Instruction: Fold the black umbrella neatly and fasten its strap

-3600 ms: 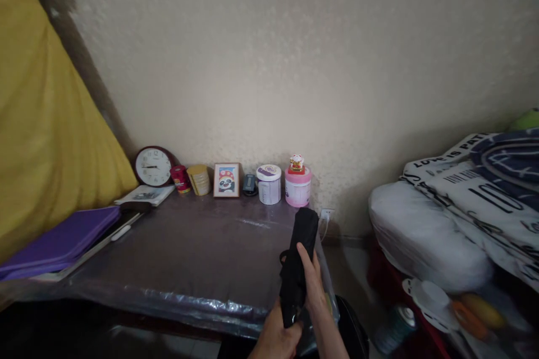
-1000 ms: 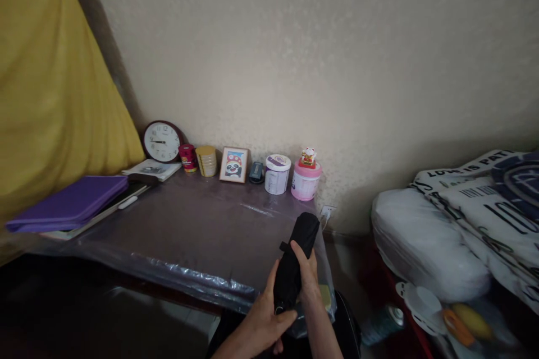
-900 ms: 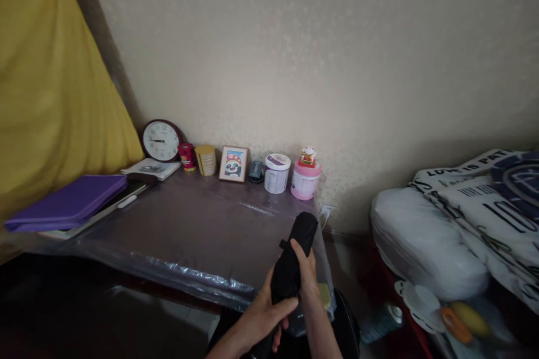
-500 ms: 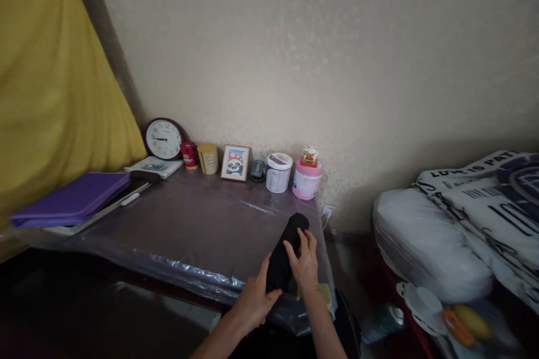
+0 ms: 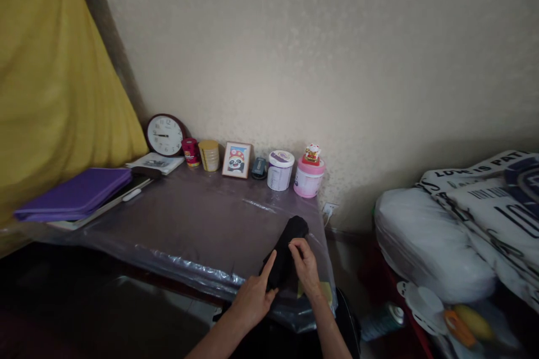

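A black folded umbrella (image 5: 290,235), long and soft-looking, lies slanted near the right front corner of the table, its far end pointing away from me. My left hand (image 5: 255,294) grips its near end, with the index finger stretched along the left side and the thumb low on the near side. At the umbrella's right edge, thumb and index finger of my right hand (image 5: 304,263) are pinched together against the dark fabric. Exactly which bit of fabric lies between those fingertips is too small to see.
Plastic film covers the table (image 5: 202,219). Along the wall stand a clock (image 5: 165,134), a red can (image 5: 191,152), a yellow-lidded jar (image 5: 209,155), a panda picture (image 5: 236,160), a purple-lidded tub (image 5: 280,171) and a pink tub (image 5: 309,178) bearing a cat figurine. A purple folder (image 5: 76,193) lies left.
My right hand's fingers have gone from spread over the umbrella to pinched at its right edge. My left hand has shifted slightly left, its index finger now straighter. The view has moved a little.
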`<state>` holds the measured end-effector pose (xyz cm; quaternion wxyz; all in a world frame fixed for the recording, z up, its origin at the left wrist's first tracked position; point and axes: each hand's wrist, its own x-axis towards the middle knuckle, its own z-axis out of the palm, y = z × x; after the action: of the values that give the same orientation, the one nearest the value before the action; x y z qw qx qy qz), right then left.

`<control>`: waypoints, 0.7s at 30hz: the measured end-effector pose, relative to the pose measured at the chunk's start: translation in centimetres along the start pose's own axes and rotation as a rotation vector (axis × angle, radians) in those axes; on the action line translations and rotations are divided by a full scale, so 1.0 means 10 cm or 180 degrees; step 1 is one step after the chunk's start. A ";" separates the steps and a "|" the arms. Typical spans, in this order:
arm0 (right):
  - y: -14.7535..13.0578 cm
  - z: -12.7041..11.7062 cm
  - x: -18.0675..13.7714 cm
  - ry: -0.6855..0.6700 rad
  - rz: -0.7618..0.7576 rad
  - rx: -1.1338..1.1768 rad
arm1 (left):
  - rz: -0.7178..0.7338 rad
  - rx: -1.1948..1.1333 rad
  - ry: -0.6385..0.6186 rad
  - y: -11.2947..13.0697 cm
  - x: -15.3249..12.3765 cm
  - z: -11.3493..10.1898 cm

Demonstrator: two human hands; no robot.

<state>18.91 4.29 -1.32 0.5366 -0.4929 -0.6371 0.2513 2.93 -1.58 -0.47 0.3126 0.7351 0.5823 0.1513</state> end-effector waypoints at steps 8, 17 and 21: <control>-0.28 -0.19 -0.16 -0.0376 0.0673 0.0472 | -0.0176 0.0361 -0.0102 0.04 0.01 0.01; -0.27 -0.10 0.05 -0.0815 0.0241 0.0135 | -0.0118 0.0591 -0.0093 0.07 0.01 0.00; -0.28 -0.12 0.11 -0.0928 0.0211 -0.0201 | -0.0098 0.0646 -0.0113 0.09 0.00 -0.01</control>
<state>19.15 3.94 1.86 0.4141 -0.4887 -0.6992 0.3176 3.52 -1.69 0.22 0.2491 0.7565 0.6002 0.0737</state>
